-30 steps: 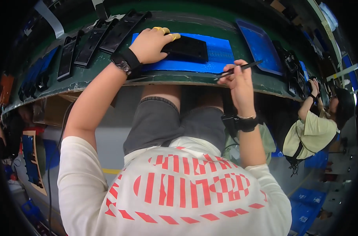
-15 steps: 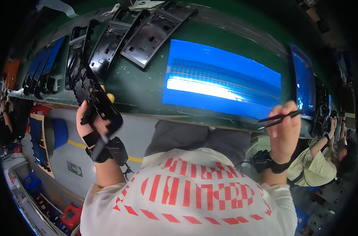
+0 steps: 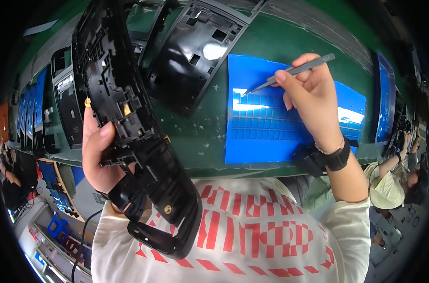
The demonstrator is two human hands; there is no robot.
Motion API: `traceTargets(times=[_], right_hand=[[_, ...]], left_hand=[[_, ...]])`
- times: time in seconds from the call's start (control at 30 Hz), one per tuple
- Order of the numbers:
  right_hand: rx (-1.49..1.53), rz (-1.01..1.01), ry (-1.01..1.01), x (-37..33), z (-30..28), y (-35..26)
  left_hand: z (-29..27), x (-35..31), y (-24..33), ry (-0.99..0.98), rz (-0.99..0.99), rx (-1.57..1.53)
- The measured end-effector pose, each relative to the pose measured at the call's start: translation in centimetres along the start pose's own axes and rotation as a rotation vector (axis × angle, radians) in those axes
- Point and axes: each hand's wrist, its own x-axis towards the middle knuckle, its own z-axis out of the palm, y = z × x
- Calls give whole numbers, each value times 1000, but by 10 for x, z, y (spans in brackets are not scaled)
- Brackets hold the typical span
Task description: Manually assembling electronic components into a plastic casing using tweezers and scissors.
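Blue rectangular gridded label sheet (image 3: 280, 122) flat on green bench (image 3: 200, 137). Left hand (image 3: 99, 151) clamped on black plastic frame (image 3: 134, 141), raised nearer than before. Right hand (image 3: 311, 96) pinching grey tweezers (image 3: 292, 71), now over sheet.

black frame (image 3: 134, 137) hiding left hand (image 3: 99, 155) fingers

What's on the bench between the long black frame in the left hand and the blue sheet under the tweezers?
In the head view, only bare green bench top separates the black frame from the blue sheet.
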Motion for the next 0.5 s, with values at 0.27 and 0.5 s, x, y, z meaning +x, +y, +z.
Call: traceTargets(times=[0.27,0.5], right_hand=[[4,10,2,-4,9,-6],[200,-206,13,-23,-16,-33]], left_hand=[[-31,21,-4,-556,-169,-288],[3,-9,-11,-478,-53,-44]])
